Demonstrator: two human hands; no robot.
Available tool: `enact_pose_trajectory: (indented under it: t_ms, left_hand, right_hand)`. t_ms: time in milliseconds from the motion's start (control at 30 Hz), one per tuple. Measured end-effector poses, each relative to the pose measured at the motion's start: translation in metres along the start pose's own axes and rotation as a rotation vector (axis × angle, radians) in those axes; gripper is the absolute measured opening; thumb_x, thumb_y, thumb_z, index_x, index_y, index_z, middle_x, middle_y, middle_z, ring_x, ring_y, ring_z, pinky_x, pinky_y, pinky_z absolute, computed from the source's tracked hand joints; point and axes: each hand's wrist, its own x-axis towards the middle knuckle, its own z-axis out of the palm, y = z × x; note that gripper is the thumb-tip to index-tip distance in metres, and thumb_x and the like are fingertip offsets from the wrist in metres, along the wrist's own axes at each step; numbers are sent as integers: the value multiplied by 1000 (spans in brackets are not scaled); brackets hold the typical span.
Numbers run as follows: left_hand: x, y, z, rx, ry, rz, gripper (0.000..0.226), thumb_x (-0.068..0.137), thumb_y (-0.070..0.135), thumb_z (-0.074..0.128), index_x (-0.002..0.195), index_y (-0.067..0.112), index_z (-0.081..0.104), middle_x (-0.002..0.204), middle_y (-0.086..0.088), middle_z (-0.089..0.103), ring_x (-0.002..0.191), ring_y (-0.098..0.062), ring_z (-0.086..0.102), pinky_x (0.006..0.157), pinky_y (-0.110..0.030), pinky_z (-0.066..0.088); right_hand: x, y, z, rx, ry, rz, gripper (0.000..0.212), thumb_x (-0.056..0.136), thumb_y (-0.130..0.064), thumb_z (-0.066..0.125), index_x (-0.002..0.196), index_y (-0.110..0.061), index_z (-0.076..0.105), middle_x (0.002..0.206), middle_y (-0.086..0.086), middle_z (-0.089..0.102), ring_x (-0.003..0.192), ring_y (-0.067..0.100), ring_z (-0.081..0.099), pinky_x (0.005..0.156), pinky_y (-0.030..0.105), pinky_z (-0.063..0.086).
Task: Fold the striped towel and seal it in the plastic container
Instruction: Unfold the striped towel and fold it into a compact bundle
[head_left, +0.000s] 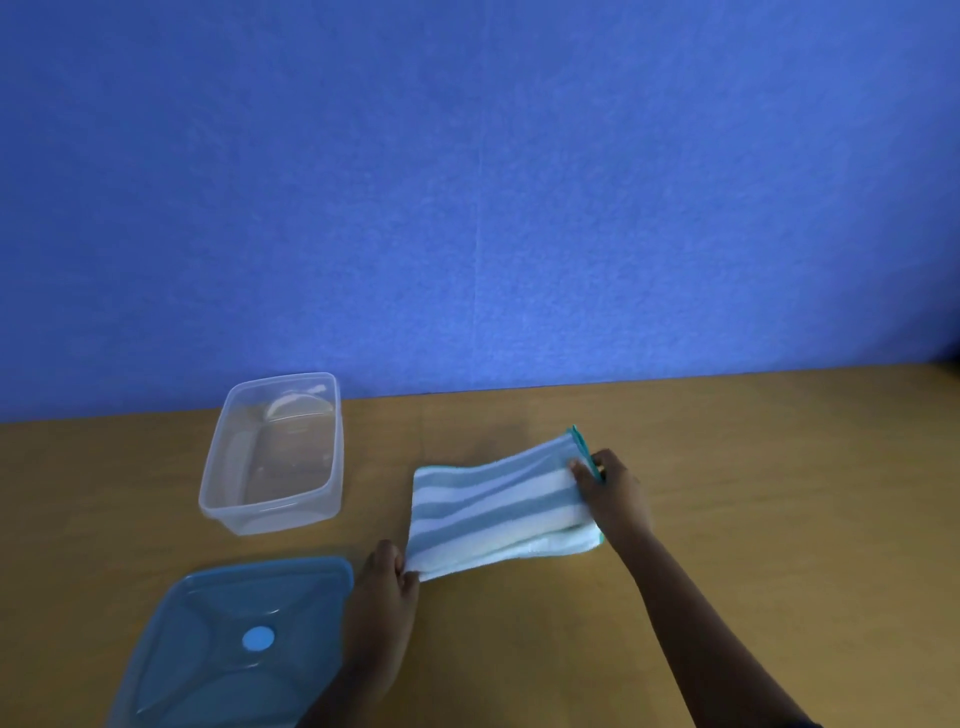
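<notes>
The striped towel (493, 506), white with grey-blue bands and a teal hem, lies folded into a long strip on the wooden table (753, 493). My right hand (610, 493) pinches its far right end, lifting the top layer slightly. My left hand (387, 577) grips the near left corner. The clear plastic container (272, 457) stands open and empty to the left of the towel. Its blue lid (234, 639), with a round light-blue vent in the middle, lies flat near the front left, touching my left wrist.
A blue wall (467, 208) rises right behind the table's back edge. Bare tabletop stretches to the right of the towel and in front of it.
</notes>
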Motion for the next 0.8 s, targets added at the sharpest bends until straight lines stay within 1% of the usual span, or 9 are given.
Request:
enact_pose_trajectory:
  t_ms: [100, 167, 267, 367, 433, 533, 633, 733, 800]
  left_hand:
    - [-7, -5, 1, 89, -62, 17, 32, 76, 10, 64, 70, 22, 36, 77, 2, 42, 67, -25, 49, 59, -31, 32]
    - [-9, -9, 2, 123, -103, 36, 31, 74, 12, 67, 72, 20, 37, 79, 3, 40, 74, -30, 57, 59, -33, 36]
    - [-7, -8, 1, 190, -168, 37, 22, 82, 21, 58, 80, 23, 36, 87, 5, 38, 87, -24, 58, 69, -34, 44]
    - [-3, -5, 1, 257, -219, 50, 12, 85, 23, 51, 94, 22, 43, 100, 1, 46, 100, -21, 55, 74, -31, 44]
    - [-3, -3, 2, 242, -222, 33, 17, 83, 20, 52, 99, 20, 45, 110, -1, 49, 103, -22, 53, 76, -33, 43]
    - [-2, 0, 5, 239, -115, 52, 28, 77, 13, 57, 103, 11, 49, 111, -7, 50, 101, -29, 53, 76, -38, 45]
    - [4, -1, 19, 116, 8, 254, 37, 63, 2, 58, 99, 10, 51, 97, -11, 62, 87, -28, 59, 69, -34, 51]
    - [12, 8, 29, 81, 18, 460, 49, 63, -8, 54, 106, 14, 46, 100, -12, 68, 95, -29, 66, 74, -36, 57]
    - [17, 17, 34, 158, -8, 560, 42, 70, 0, 39, 109, 15, 45, 103, -9, 70, 101, -27, 66, 77, -38, 56]
  right_hand:
    - [-2, 32, 10, -248, -165, 176, 37, 89, -39, 53, 113, -11, 53, 107, 15, 65, 98, 32, 61, 75, 32, 44]
    - [-10, 47, 12, -324, -214, 231, 41, 89, -42, 52, 115, -10, 52, 113, 12, 65, 103, 30, 61, 77, 32, 45]
    - [-14, 53, 14, -330, -236, 238, 43, 91, -45, 48, 114, -9, 54, 111, 12, 65, 99, 29, 61, 70, 29, 40]
    - [-14, 50, 15, -279, -246, 233, 43, 92, -45, 46, 111, -7, 55, 108, 13, 65, 84, 26, 56, 68, 28, 38]
    - [-14, 47, 15, -232, -241, 236, 44, 92, -44, 48, 113, -6, 54, 109, 14, 64, 80, 23, 51, 68, 28, 38]
    - [-15, 46, 12, -141, -212, 268, 45, 91, -41, 51, 118, -5, 49, 113, 16, 62, 83, 23, 50, 70, 29, 37]
    - [-18, 49, 12, -206, -260, 272, 47, 88, -42, 56, 115, -5, 47, 114, 15, 62, 88, 26, 55, 73, 33, 44]
    - [-23, 48, 16, -253, -259, 237, 53, 83, -37, 65, 118, -6, 42, 117, 15, 58, 103, 31, 59, 83, 39, 49]
    - [-27, 42, 17, -289, -154, 176, 59, 81, -33, 68, 126, -12, 36, 122, 13, 51, 110, 32, 55, 88, 43, 50]
